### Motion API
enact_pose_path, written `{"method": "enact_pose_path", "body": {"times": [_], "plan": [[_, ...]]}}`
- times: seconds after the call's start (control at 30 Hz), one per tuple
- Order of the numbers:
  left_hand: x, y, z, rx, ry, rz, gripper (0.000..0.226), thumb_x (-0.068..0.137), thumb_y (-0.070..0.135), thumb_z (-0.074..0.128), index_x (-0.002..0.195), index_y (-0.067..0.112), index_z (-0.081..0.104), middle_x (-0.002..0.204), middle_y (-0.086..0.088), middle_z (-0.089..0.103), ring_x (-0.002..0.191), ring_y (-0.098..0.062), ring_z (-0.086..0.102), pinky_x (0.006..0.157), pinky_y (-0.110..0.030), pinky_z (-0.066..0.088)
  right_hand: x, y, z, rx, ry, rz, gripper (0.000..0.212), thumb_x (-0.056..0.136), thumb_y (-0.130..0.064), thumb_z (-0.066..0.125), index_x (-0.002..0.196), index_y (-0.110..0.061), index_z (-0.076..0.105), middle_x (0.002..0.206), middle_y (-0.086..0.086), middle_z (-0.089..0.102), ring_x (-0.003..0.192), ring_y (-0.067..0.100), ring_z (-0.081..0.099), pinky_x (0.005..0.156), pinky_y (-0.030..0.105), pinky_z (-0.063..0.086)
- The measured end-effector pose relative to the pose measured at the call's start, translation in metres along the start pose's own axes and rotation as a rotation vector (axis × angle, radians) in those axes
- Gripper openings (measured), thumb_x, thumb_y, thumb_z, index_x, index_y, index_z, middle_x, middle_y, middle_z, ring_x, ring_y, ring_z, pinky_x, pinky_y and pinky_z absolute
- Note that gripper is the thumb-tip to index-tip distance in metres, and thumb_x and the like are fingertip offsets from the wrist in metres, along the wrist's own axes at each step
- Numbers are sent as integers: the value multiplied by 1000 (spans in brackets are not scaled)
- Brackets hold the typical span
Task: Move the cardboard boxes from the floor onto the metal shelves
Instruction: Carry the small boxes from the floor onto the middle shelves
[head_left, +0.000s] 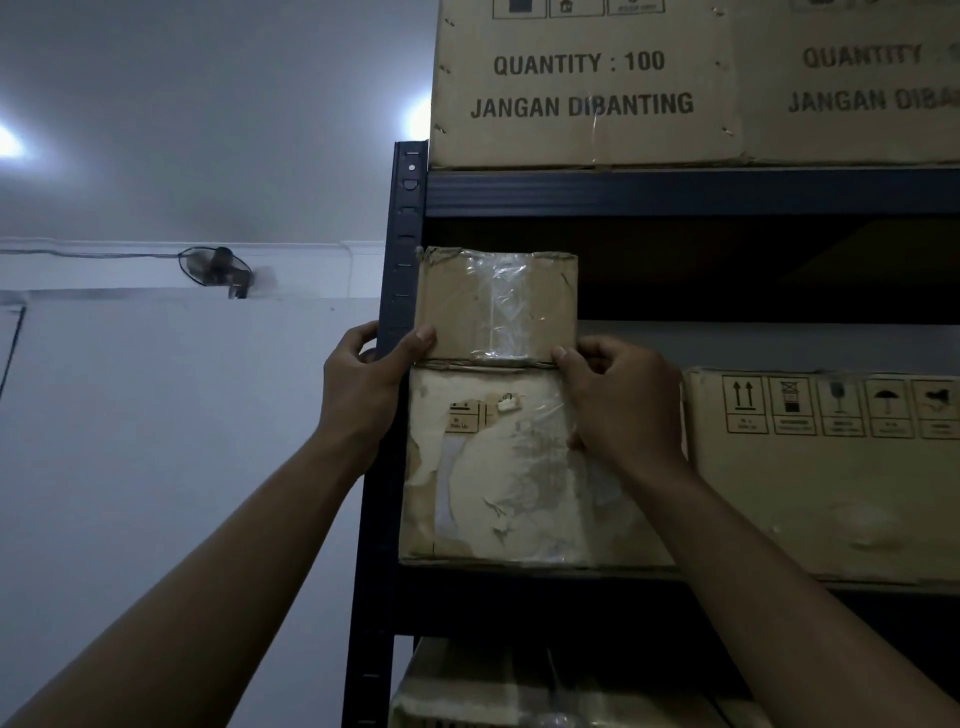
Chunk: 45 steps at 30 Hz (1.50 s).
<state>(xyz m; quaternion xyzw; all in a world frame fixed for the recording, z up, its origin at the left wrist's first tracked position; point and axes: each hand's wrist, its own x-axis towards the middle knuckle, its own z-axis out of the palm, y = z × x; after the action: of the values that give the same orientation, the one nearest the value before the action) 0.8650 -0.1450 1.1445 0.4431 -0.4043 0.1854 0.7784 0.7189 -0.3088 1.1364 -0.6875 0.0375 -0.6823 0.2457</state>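
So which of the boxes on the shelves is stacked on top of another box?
The small taped box at the left end of the middle shelf; it sits on the worn box, with both hands at its lower corners. The others rest directly on shelves.

Single head-worn view — tilted upward and forward, close to the left end of the metal shelving (400, 312), arms reaching in from below. Ceiling and wall fan (215, 270) fill the left — no second view.

Dim, bluish light is filling the room as two ceiling lamps (10, 141) are flaring white; deep shadow is swallowing the shelf bay (753, 270), and tape (506, 306) is glinting.
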Motion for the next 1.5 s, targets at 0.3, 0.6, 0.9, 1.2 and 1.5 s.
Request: {"method": "enact_pose_path", "body": {"times": [0.3,0.6,0.9,1.2,1.5], "plan": [[-11,-6,-1,-2,18,47,61,81,39,79,132,15,55,105,4,72,85,-6,73,67,-16,56,-17,-5,0,-116,48,-89,31,95,-38,64,121,-22,71,101,-2,75,93,20,70,80,39,57],[-106,-38,-34,102,65,131,49,86,21,76,131,29,60,126,16,64,115,0,61,93,-23,54,-107,-3,-6,-33,-67,-87,59,97,-29,66,151,-29,42,160,-16,30,127,10,53,102,30,51],[-204,7,-51,24,-173,63,20,88,11,74,105,21,70,96,2,73,94,-16,70,82,-28,59,-189,-40,-86,3,-305,47,54,92,-40,71,140,-43,49,119,-6,59,91,7,64,72,14,52],[-338,91,-11,-232,-581,-131,19,81,33,71,98,26,73,90,-3,74,81,-25,72,73,-30,58,-269,-116,-258,-92,-345,232,47,86,-35,74,131,-31,61,120,-13,66,80,14,67,67,27,57],[-541,220,80,-553,-929,-326,15,86,16,70,101,13,70,88,-6,73,76,-19,70,72,-30,57,-397,-249,-496,-344,-230,477,40,79,-40,76,118,-37,68,104,-9,72,79,18,67,69,31,57]]}}
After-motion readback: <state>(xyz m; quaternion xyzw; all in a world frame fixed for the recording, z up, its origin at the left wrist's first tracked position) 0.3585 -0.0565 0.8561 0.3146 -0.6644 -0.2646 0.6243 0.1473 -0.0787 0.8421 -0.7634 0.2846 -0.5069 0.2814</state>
